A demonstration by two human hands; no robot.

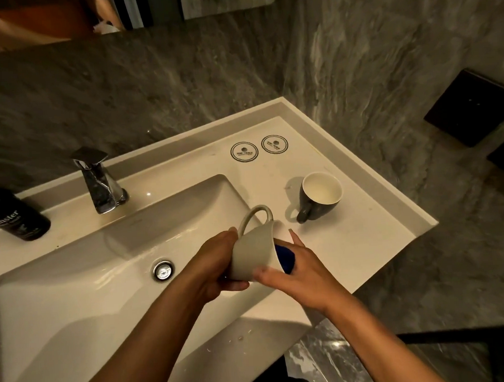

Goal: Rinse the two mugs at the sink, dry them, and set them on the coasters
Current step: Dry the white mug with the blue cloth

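Note:
A pale grey mug [253, 251] with a blue inside lies tilted on its side over the sink's right rim, handle up. My left hand [212, 267] grips its base and body. My right hand [295, 266] is at its mouth, fingers reaching into the blue opening and thumb on the outer wall. A dark grey mug [319, 197] with a white inside stands upright on the counter to the right, handle toward me. Two round white coasters with black print, one at the left [244, 151] and one at the right [274, 144], lie side by side at the back of the counter.
The white basin [73, 275] with a chrome drain [162, 270] fills the left. A chrome tap [98, 182] stands behind it, no water running. A black bottle [13, 215] stands at the far left. Grey stone walls close the back and right; the counter [365, 234] ends at right.

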